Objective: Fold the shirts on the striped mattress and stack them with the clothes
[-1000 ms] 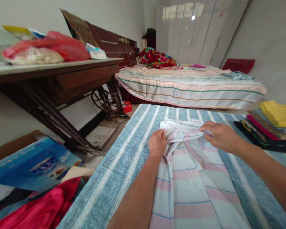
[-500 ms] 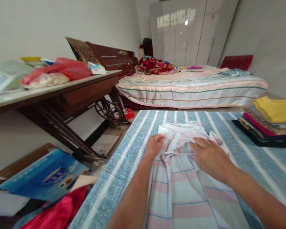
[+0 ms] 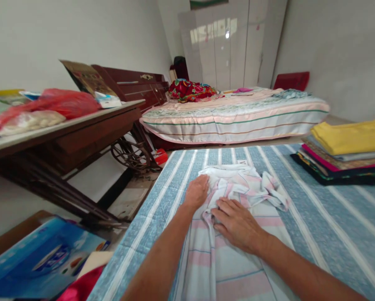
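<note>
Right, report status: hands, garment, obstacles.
Left hand at edge of striped garment, grip unclear. Right hand open on top. Garment bunched toward far end. Folded stack apart, to the right.

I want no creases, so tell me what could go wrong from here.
The striped garment is bunched by the right hand, so creases may set. Its flap sticks out sideways and could end up crooked. The clothes stack has uneven edges and might slip if knocked.

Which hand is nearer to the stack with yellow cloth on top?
Right. The right hand rests on the striped garment, left of the stack; the left hand is farther left, at the garment's edge.
</note>
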Demonstrator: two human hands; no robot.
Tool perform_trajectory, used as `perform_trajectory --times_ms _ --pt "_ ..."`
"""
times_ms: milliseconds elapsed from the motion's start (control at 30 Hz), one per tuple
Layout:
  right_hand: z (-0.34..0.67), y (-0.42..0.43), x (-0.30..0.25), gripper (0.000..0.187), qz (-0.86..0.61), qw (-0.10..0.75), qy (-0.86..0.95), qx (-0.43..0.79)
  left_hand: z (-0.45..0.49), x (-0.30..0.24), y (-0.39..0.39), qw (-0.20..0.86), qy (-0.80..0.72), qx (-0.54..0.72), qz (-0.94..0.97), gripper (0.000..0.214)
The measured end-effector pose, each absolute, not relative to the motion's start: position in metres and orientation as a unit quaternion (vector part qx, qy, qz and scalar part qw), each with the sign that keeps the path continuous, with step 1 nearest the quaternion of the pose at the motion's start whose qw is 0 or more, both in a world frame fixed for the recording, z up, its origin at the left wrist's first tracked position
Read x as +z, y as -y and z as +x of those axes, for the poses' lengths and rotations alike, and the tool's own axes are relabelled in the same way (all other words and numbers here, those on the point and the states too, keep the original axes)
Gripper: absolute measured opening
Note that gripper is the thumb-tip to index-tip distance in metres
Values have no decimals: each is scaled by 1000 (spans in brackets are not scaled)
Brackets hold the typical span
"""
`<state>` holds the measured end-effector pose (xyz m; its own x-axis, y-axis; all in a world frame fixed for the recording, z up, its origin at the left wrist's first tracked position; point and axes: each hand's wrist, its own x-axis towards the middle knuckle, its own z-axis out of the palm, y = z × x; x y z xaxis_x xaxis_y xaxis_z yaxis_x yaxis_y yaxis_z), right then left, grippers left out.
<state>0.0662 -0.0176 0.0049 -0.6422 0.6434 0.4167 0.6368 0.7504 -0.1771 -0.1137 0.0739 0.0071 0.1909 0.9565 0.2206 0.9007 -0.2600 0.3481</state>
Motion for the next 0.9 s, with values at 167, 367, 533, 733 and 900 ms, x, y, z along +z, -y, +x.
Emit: perform_trajectory --times_ms 167,367,533,733,900 --pt "69 11 18 16 -355 258 899 -3 -117 -5 -73 9 -587 152 795 37" --pt "115 -17 41 21 -475 185 860 0 -125 6 -78 28 -587 206 782 32" --pt "148 -38 44 25 -532 70 842 59 -136 13 -81 16 -625 235 744 37" --pt "155 -44 37 17 -542 71 831 104 -132 2 -79 35 -578 193 792 37" --pt "178 -43 59 17 -561 151 795 173 -126 -4 -75 36 -580 168 796 40"
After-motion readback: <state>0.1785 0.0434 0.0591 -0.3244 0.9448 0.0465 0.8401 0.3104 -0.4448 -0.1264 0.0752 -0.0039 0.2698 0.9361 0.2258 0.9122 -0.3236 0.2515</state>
